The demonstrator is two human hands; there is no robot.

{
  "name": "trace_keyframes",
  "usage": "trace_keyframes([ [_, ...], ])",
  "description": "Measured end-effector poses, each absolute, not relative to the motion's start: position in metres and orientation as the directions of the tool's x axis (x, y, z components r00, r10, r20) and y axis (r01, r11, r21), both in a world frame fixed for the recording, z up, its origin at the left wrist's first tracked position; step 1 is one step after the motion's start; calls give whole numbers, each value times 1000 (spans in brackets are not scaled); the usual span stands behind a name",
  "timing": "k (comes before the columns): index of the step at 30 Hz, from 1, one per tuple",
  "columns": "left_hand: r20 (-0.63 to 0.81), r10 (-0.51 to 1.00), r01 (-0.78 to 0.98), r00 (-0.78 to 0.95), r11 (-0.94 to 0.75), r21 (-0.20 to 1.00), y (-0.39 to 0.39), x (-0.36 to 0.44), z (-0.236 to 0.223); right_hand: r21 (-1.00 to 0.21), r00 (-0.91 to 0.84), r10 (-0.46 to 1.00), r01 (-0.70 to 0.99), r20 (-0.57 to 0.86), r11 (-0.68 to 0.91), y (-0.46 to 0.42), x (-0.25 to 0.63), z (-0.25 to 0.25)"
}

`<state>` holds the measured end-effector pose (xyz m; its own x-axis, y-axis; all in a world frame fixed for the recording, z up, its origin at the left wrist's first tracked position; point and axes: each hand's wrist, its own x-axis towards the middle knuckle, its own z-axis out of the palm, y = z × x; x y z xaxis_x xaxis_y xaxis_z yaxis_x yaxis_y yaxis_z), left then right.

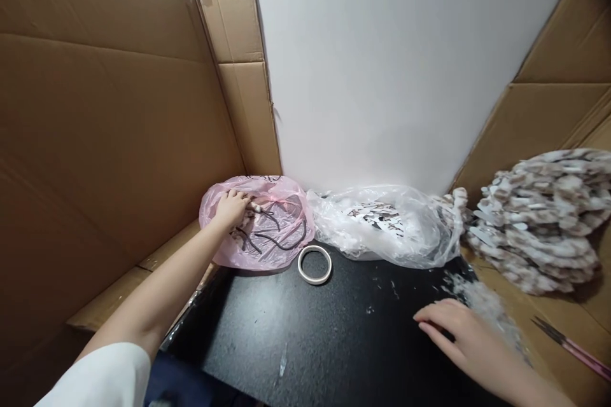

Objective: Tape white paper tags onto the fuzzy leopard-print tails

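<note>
My left hand (233,207) reaches into the open pink plastic bag (286,254) at the back left. Its fingers are stretched out and lie on a brown-and-white furry piece (248,219); the fingertips are partly hidden there. Dark cords (281,243) lie in the same bag. Above the right part of the black table (344,331) is my right hand (458,337), fingers bent with a gap between thumb and forefinger, holding nothing. A roll of tape (315,265) lies flat in front of the bags.
A clear plastic bag (420,241) with brown-and-white pieces stands at the back middle. At the right are a pile of furry strips (539,222), loose fluff (487,305) and a pink-handled pointed tool (573,350). Cardboard walls (119,114) rise on both sides.
</note>
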<state>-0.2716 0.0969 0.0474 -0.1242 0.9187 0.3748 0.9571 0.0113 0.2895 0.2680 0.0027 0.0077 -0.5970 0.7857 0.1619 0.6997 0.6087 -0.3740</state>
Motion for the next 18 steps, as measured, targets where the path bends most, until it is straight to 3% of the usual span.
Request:
trace_keyframes([
  [5,479,866,916,-147,-64,396,106,-269,72,-436,-586,793,677,168,593,-4,269,5],
  [11,647,695,787,-313,-192,586,114,-251,164,-501,-515,826,665,228,553,3,270,20],
  [13,523,714,288,-466,-436,853,108,-233,195,-535,-495,831,644,254,548,7,258,33],
  [16,444,800,84,-403,-450,889,94,-195,223,-615,-482,822,560,303,555,12,228,58],
  [18,267,940,-254,-214,-317,914,82,-166,227,-673,-474,810,477,344,565,13,204,73],
])
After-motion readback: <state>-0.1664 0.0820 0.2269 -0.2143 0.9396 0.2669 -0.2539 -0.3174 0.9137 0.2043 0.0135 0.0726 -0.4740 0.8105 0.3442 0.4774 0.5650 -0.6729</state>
